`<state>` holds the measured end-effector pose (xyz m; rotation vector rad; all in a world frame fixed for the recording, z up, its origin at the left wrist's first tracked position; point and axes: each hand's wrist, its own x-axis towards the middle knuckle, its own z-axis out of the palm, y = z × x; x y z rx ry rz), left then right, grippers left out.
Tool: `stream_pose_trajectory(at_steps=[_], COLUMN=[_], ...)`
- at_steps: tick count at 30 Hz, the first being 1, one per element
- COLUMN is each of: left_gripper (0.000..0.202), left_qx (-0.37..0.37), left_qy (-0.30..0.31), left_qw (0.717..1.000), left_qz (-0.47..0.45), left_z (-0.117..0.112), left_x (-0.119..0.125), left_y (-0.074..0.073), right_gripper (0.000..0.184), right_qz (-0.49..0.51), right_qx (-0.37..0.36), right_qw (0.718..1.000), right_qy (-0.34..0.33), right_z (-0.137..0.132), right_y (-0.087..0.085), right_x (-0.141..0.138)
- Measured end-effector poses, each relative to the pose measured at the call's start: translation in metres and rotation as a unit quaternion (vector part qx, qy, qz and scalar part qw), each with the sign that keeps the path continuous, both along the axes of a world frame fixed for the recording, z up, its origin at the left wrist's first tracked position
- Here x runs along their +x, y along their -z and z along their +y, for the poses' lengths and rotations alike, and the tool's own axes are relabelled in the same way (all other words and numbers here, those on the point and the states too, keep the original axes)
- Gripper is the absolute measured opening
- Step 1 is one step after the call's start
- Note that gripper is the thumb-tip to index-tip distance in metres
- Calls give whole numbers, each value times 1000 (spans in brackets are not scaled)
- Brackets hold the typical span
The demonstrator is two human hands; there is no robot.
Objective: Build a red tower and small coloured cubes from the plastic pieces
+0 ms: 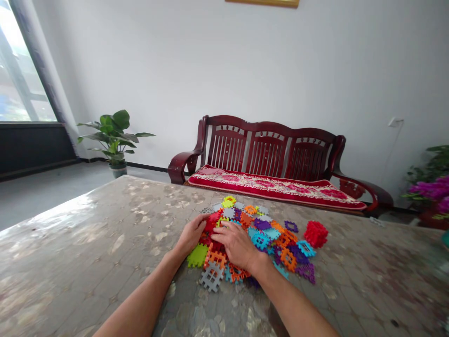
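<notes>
A heap of colourful plastic interlocking tiles with notched edges lies on the table, around and under my hands. My left hand (192, 234) is at the heap's left side, its fingers closed on red interlocking tiles (211, 223). From the right, my right hand (236, 241) reaches over the heap with bent fingers against the same red tiles. Parts of these tiles are hidden by my fingers. A lime green tile (197, 256) lies below my left hand, and a grey lattice tile (212, 277) is in front. To the right stands an assembled red block (316, 234).
The table (87, 262) has a patterned, glossy cover. A dark red wooden bench (268, 150) with a red floral cushion (259, 185) is behind it. One potted plant (117, 135) stands at the left, with purple flowers (433, 189) at the right edge.
</notes>
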<state>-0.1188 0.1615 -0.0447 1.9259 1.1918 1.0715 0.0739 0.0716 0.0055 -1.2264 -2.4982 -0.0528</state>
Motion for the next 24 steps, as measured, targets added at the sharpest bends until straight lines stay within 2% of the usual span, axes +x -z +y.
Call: stream_pose_trajectory(at_steps=[2, 5, 8, 12, 16, 20, 24], left_gripper=[44, 45, 45, 45, 45, 44, 45], left_qx=[0, -5, -10, -14, -13, -9, -6], left_qy=[0, -3, 2, 5, -7, -5, -16], left_qw=[1000, 1000, 999, 998, 998, 998, 997], left_qz=[8, 21, 36, 53, 63, 61, 71], left_z=[-2, -5, -7, -8, -3, 3, 5], left_x=[1, 2, 2, 1, 1, -1, -3], left_y=[-3, -8, -12, -14, -8, 0, 2], right_gripper=[39, 33, 32, 36, 46, 48, 47], right_qz=[-3, 13, 87, 240, 318, 344, 355], right_qx=[4, 10, 25, 30, -1, -5, 9], right_qw=[1000, 1000, 990, 935, 876, 861, 858], right_qy=[-1, 21, 110, 259, 361, 375, 371], right_z=[-1, -7, -14, -20, -22, -23, -25], right_y=[0, 1, 4, 4, 11, 29, 40], right_x=[3, 13, 28, 72, 134, 169, 174])
